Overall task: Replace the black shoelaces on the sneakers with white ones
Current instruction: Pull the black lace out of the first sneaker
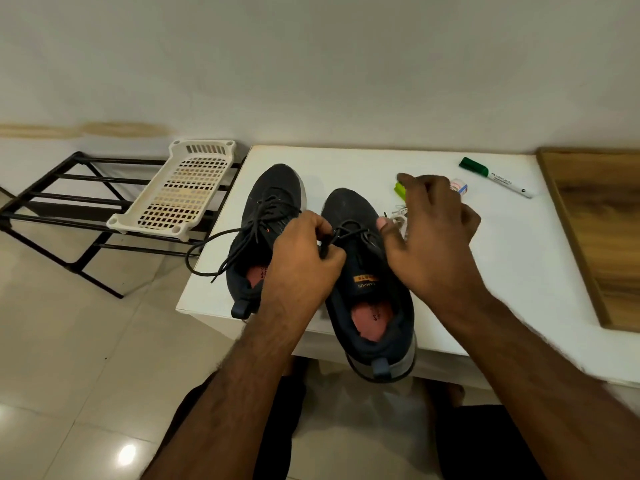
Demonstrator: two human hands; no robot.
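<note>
On the table [485, 258]: two sneakers [367, 271], one marker [495, 176], two hands [304, 258].

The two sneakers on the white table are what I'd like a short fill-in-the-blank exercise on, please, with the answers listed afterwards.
1. The left hand pinches the ____ lace of the right sneaker.
2. The left sneaker has its loose lace trailing over the table's ____ edge.
3. The marker on the table has a ____ cap.
4. The plastic tray rests on a black ____.

Answers: black; left; green; rack
</note>
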